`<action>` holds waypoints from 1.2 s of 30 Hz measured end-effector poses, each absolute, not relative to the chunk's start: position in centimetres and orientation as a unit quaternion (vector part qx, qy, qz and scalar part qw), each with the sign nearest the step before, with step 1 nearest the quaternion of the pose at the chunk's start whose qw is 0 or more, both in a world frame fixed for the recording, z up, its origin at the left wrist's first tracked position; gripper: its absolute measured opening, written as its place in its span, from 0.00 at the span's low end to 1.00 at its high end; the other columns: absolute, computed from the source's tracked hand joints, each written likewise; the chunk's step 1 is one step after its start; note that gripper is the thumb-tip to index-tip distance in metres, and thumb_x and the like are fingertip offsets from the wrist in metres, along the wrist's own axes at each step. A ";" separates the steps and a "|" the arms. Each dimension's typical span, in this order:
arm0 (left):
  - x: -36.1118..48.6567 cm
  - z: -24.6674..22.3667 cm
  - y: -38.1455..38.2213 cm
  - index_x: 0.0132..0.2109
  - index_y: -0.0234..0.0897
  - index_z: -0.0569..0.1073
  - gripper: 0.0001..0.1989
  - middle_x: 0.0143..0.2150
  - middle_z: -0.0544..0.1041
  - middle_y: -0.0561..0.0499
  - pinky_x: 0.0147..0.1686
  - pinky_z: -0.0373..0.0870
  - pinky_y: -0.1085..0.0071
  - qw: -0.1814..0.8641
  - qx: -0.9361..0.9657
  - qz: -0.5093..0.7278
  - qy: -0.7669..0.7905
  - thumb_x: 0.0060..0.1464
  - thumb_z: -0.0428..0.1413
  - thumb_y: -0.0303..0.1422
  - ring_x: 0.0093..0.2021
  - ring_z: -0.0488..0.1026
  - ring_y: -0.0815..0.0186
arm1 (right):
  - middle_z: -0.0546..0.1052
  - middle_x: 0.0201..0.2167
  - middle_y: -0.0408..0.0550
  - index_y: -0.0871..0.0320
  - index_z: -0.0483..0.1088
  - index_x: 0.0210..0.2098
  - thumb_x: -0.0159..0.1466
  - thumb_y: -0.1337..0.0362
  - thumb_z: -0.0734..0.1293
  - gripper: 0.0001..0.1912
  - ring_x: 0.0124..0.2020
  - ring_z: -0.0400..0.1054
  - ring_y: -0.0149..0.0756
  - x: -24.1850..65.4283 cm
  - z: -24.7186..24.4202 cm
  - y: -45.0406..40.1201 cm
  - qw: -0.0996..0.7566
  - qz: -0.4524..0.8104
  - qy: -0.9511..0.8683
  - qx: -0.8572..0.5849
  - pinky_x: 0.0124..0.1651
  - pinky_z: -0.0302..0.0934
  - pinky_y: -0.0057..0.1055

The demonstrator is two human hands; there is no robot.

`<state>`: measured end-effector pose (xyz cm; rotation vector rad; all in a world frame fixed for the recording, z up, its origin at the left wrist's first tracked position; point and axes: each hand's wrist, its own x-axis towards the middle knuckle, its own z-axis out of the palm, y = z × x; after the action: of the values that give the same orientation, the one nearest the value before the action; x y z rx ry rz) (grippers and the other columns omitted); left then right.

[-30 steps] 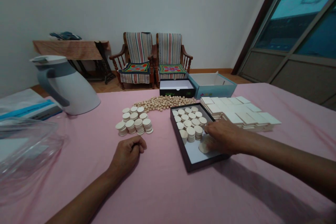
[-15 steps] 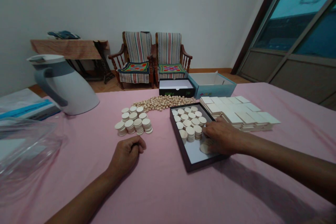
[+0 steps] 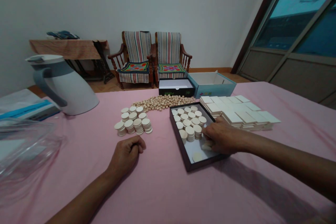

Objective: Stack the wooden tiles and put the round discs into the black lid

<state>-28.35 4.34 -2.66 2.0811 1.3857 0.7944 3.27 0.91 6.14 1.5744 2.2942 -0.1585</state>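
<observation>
My right hand (image 3: 222, 135) reaches into the right side of a shallow dark box lid (image 3: 181, 149) with a white inside. Its fingers are closed around pale round wooden discs (image 3: 207, 145), partly hidden by the hand. Stacks of the same discs (image 3: 190, 131) fill the far part of the lid. One loose disc (image 3: 197, 156) lies flat near the front edge. My left hand (image 3: 127, 153) rests on the pink cloth with its fingers curled in, and nothing shows in them. Just beyond it stand more disc stacks (image 3: 133, 122).
Small wooden pieces (image 3: 162, 102) form a heap behind the lid. White square tiles (image 3: 236, 112) are stacked at the right. A black box (image 3: 177, 91) and a light-blue box (image 3: 216, 89) stand at the back. At left are a white jug (image 3: 72, 89) and clear plastic packaging (image 3: 26, 147).
A loose disc now lies near the lid's front edge, where bare white showed before. My right hand has shifted only slightly; my left hand has stayed put.
</observation>
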 end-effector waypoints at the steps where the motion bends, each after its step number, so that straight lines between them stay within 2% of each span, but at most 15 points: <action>1: -28.3 -2.6 4.3 0.27 0.36 0.72 0.14 0.22 0.72 0.54 0.27 0.61 0.74 0.255 0.766 0.293 0.512 0.42 0.43 0.24 0.24 0.69 0.68 | 0.77 0.29 0.50 0.59 0.71 0.30 0.51 0.67 0.65 0.06 0.33 0.70 0.41 3.2 6.2 0.9 0.180 -0.063 0.810 0.554 0.44 0.51 0.38; 5: -28.2 -2.5 4.3 0.26 0.36 0.72 0.14 0.22 0.72 0.54 0.27 0.61 0.74 0.249 0.764 0.296 0.516 0.42 0.42 0.24 0.25 0.69 0.68 | 0.77 0.28 0.49 0.58 0.73 0.28 0.53 0.66 0.65 0.05 0.35 0.70 0.42 3.4 6.8 1.1 0.166 -0.108 0.815 0.544 0.42 0.50 0.35; 9: -28.1 -2.5 4.4 0.27 0.36 0.73 0.14 0.21 0.72 0.54 0.26 0.61 0.74 0.252 0.764 0.292 0.518 0.42 0.43 0.24 0.24 0.69 0.68 | 0.78 0.28 0.47 0.55 0.76 0.31 0.53 0.73 0.63 0.11 0.35 0.69 0.39 4.4 7.8 1.8 0.131 -0.078 0.811 0.564 0.44 0.49 0.37; 14: -28.3 -2.6 4.3 0.27 0.36 0.73 0.14 0.21 0.72 0.54 0.26 0.62 0.74 0.254 0.763 0.295 0.516 0.42 0.43 0.24 0.24 0.69 0.68 | 0.76 0.25 0.52 0.57 0.77 0.24 0.48 0.79 0.65 0.13 0.38 0.68 0.44 4.6 8.5 1.4 0.206 -0.039 0.844 0.493 0.48 0.45 0.42; 19: -28.5 -2.7 4.2 0.27 0.35 0.73 0.14 0.21 0.72 0.54 0.27 0.62 0.74 0.256 0.764 0.294 0.514 0.42 0.43 0.24 0.24 0.69 0.68 | 0.77 0.26 0.56 0.61 0.77 0.25 0.51 0.78 0.65 0.10 0.35 0.69 0.44 4.0 7.8 0.5 0.279 -0.025 0.835 0.473 0.48 0.45 0.43; 24: -28.3 -2.6 4.4 0.27 0.36 0.73 0.14 0.21 0.72 0.54 0.27 0.62 0.74 0.251 0.767 0.293 0.513 0.42 0.43 0.24 0.24 0.69 0.68 | 0.76 0.25 0.56 0.61 0.76 0.25 0.54 0.76 0.64 0.09 0.36 0.68 0.44 4.4 6.4 0.8 0.241 0.003 0.853 0.463 0.44 0.47 0.41; 29: -28.1 -2.5 4.4 0.27 0.35 0.73 0.14 0.21 0.72 0.54 0.26 0.62 0.75 0.250 0.768 0.291 0.513 0.42 0.42 0.24 0.23 0.69 0.68 | 0.76 0.26 0.55 0.61 0.76 0.28 0.53 0.76 0.63 0.10 0.35 0.68 0.44 4.9 5.5 1.6 0.209 0.015 0.856 0.473 0.42 0.47 0.40; 33: -28.2 -2.4 4.4 0.27 0.36 0.73 0.14 0.21 0.72 0.54 0.26 0.62 0.75 0.248 0.767 0.287 0.517 0.42 0.42 0.24 0.24 0.69 0.68 | 0.77 0.27 0.49 0.56 0.75 0.28 0.52 0.75 0.63 0.11 0.33 0.69 0.40 4.7 6.3 1.6 0.176 -0.042 0.854 0.487 0.42 0.49 0.37; 36: -28.2 -2.5 4.4 0.27 0.36 0.73 0.14 0.21 0.72 0.55 0.26 0.62 0.74 0.244 0.767 0.284 0.520 0.43 0.43 0.25 0.24 0.69 0.68 | 0.77 0.29 0.48 0.55 0.75 0.33 0.52 0.71 0.65 0.11 0.37 0.69 0.43 4.2 7.4 1.4 0.194 -0.093 0.838 0.501 0.38 0.51 0.34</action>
<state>-28.22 4.36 -2.50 2.0954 1.4201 0.7765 4.24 1.36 7.38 1.4050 2.3506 -0.2602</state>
